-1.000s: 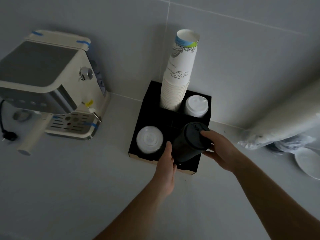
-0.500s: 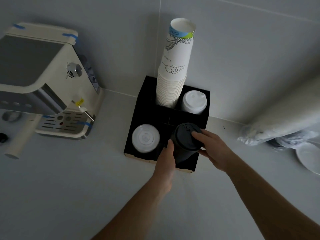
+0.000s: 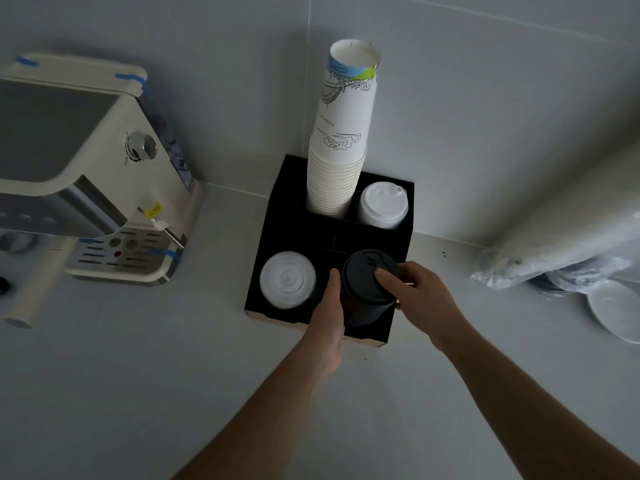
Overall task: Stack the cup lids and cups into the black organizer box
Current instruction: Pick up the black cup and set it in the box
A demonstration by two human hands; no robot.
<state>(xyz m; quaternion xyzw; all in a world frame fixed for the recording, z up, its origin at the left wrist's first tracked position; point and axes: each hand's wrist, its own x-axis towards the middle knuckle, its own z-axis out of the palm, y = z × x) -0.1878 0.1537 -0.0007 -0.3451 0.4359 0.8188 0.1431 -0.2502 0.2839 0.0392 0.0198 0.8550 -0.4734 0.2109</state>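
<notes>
A: Since the earlier frame, the stack of black plastic domed lids has been lowered further into the near right compartment and stood more upright.

B: It is pinched between the left hand at its side and the right hand, fingertips curled on top.

A: Beyond the fingers?

B: Within the black organizer box, clear flat lids, white lids and tall paper cups are already slotted. A plastic-wrapped sleeve is left outside; the task is judged nearly done.
</notes>
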